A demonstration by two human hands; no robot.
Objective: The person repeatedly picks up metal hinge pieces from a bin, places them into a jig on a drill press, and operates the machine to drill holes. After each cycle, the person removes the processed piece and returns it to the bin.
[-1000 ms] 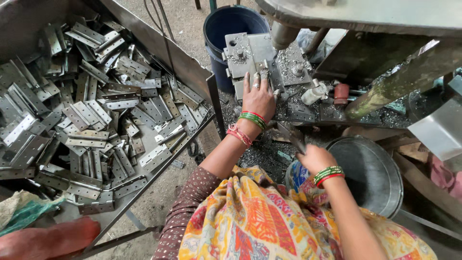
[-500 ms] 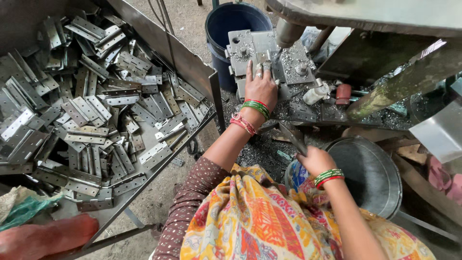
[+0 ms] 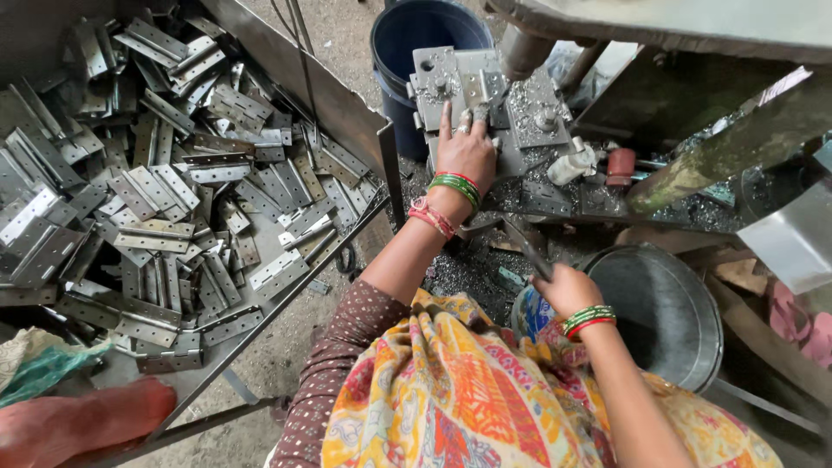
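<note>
The left hand (image 3: 466,149) is laid flat, fingers spread wide, on the grey metal die block (image 3: 485,95) of the press; nothing is clasped in its grip, though a small metal piece (image 3: 479,112) is touched by the fingertips. Just beyond that grip a dark blue bucket (image 3: 416,43) is seen. The right hand (image 3: 563,290) is closed on a flat metal hinge strip (image 3: 529,247), held near the body, well apart from the block. Beside this grip, to its right, stands a grey metal pail (image 3: 667,312). Far to the left of both grips, a tray (image 3: 347,104) heaped with loose hinge plates (image 3: 165,191) is noted.
</note>
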